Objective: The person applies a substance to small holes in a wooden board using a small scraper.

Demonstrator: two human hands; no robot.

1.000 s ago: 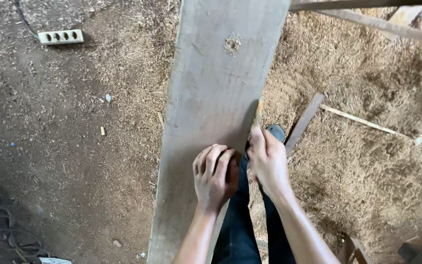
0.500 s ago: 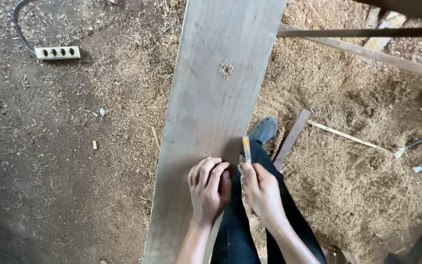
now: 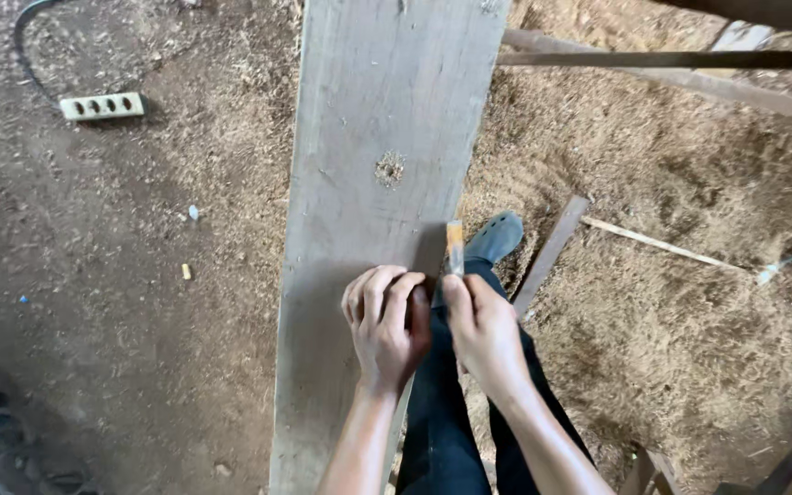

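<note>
A long grey wooden plank (image 3: 368, 165) runs from the top of the view down towards me, with a rough knot hole in its middle. My left hand (image 3: 385, 321) rests curled on the plank's right edge, fingers bent over it. Beside it, my right hand (image 3: 483, 335) grips a short orange-and-pale stick-like tool (image 3: 454, 247), perhaps a pencil, held upright against that same edge. Below the hands are my dark trousers and a grey shoe (image 3: 495, 236) on the ground.
Sawdust covers the ground to the right, with a flat wooden slat (image 3: 552, 252) and a thin stick (image 3: 662, 243) lying in it. A white power strip (image 3: 101, 105) with a black cable lies at the upper left. Wooden beams (image 3: 671, 60) cross the upper right.
The view has shifted, so the plank's knot hole and the power strip sit lower in the picture. Both hands stay at the plank's right edge, the right hand now holding the small tool upright.
</note>
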